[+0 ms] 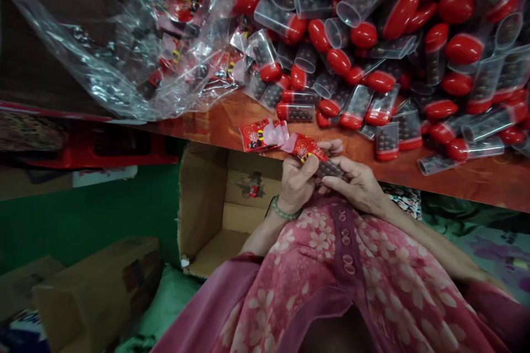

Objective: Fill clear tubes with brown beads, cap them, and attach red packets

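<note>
My left hand (298,181), with a green bead bracelet on its wrist, pinches a red printed wrapper (304,146) that has a cartoon bee on it. In my right hand (356,182) is a clear plastic tube (330,169) filled with dark beads. The wrapper's end meets the tube between my hands; fingers hide part of this contact, so I cannot tell how far the wrapper goes over it. Just left of my hands, a small fanned stack of the same wrappers (264,135) lies at the table's front edge.
A large heap of clear tubes with red caps (358,107) covers the right and far side of the wooden table (202,121). A clear plastic bag (136,91) with wrapped pieces sits at the left. Below the edge stands an open cardboard box (201,198).
</note>
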Tool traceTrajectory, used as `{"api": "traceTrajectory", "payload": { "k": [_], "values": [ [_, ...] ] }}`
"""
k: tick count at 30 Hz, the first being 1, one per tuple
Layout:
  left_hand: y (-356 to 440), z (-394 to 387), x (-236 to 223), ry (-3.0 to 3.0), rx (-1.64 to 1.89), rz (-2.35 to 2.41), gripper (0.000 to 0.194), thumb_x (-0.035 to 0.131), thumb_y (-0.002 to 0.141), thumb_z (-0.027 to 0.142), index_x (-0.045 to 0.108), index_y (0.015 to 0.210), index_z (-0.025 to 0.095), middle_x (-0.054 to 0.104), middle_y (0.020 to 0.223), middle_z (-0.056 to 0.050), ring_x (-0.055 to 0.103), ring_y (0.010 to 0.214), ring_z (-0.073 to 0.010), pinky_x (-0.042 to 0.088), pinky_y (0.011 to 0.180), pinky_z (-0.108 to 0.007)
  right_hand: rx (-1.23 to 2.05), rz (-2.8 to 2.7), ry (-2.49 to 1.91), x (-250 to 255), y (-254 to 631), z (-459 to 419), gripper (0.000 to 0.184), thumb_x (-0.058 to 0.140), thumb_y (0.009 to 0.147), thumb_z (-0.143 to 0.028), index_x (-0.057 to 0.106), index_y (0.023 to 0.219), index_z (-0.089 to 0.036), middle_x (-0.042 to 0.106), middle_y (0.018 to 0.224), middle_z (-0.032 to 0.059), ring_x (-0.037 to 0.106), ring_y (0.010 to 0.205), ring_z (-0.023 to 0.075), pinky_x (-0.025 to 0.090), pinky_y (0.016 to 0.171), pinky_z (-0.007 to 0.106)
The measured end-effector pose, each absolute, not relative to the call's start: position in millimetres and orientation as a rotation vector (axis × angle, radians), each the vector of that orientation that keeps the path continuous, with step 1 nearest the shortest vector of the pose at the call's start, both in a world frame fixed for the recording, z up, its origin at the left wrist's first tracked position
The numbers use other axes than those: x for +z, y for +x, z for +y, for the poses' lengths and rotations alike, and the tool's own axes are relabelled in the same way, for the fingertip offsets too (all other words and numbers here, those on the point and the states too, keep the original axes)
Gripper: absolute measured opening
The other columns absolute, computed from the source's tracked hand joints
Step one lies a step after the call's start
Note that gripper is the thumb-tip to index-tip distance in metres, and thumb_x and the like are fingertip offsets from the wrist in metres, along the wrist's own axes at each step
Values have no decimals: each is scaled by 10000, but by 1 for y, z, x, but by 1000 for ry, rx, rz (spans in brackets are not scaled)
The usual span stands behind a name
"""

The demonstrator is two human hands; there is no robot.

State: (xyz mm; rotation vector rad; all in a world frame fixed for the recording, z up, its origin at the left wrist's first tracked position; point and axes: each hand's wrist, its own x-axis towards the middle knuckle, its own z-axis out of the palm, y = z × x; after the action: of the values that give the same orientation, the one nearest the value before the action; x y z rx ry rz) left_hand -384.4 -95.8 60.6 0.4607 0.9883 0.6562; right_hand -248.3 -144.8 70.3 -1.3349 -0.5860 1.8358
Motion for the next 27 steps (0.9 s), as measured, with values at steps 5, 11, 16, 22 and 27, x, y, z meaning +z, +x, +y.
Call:
{"api": "traceTrajectory", "payload": {
  "k": [5,11,16,22,27],
  "values": [
    [-375,-96,67,379,612,1058,458,841,737,575,777,912,156,800,974,-96,472,404,-51,350,348,-204,1841,-527,-1384,66,-252,-147,479,776,819,-628,641,954,-188,712,710,-3,675,623,139,540,616,259],
    [-380,-99,70,505,510,1031,503,728,869,603,769,1087,152,687,624,-14,431,350,-59,316,342,-200,1935,-381,-1215,67,-251,-145,418,803,831,-549,622,950,-191,702,658,-17,670,586,132,530,598,241],
    [-385,-100,64,570,554,976,594,622,911,684,733,1179,165,678,639,-17,508,404,-91,386,388,-214,1923,-391,-1220,69,-248,-143,425,804,831,-550,623,958,-187,703,668,-12,661,582,129,509,589,233],
    [-382,-106,66,611,534,1001,547,609,951,617,749,1183,143,551,497,28,412,378,-69,293,388,-195,1874,-377,-1236,72,-253,-141,403,800,833,-546,600,887,-201,672,628,-35,631,550,116,493,550,233],
    [-389,-96,67,559,468,925,555,725,860,615,750,1122,126,616,573,5,457,397,-70,337,408,-202,1881,-421,-1241,72,-252,-138,417,808,831,-528,582,975,-210,693,658,-37,679,573,126,541,584,242]
  ]
}}
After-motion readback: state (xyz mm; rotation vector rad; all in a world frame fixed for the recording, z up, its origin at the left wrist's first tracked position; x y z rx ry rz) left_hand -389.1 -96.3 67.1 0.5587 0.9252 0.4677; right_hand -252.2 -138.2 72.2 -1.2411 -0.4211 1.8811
